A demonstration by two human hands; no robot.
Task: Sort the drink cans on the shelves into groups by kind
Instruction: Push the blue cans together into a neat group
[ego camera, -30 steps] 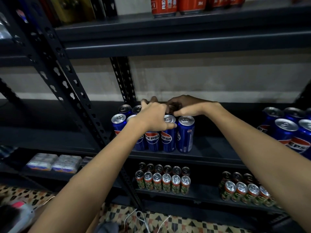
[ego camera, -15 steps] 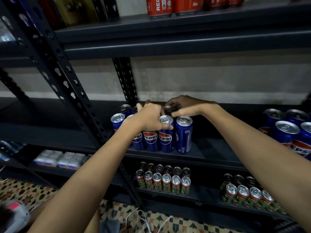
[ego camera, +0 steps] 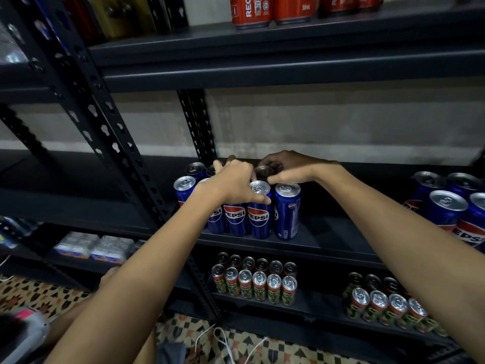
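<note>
Centre frame, middle dark metal shelf (ego camera: 328,240): left hand (ego camera: 233,183) curled over blue Pepsi can cluster (ego camera: 246,214) tops; right hand (ego camera: 291,168) pinching dark-topped rear can (ego camera: 263,171).

Glossy blue metal cans (ego camera: 259,219) with shiny bare silver tops, glossy red cans (ego camera: 250,10) above, glossy green-and-red cans (ego camera: 259,287) below, all on matt dark painted metal shelves (ego camera: 328,237) with punched steel posts (ego camera: 110,132); rough matt plaster wall (ego camera: 341,127); smooth patterned tile floor (ego camera: 262,348).
</note>
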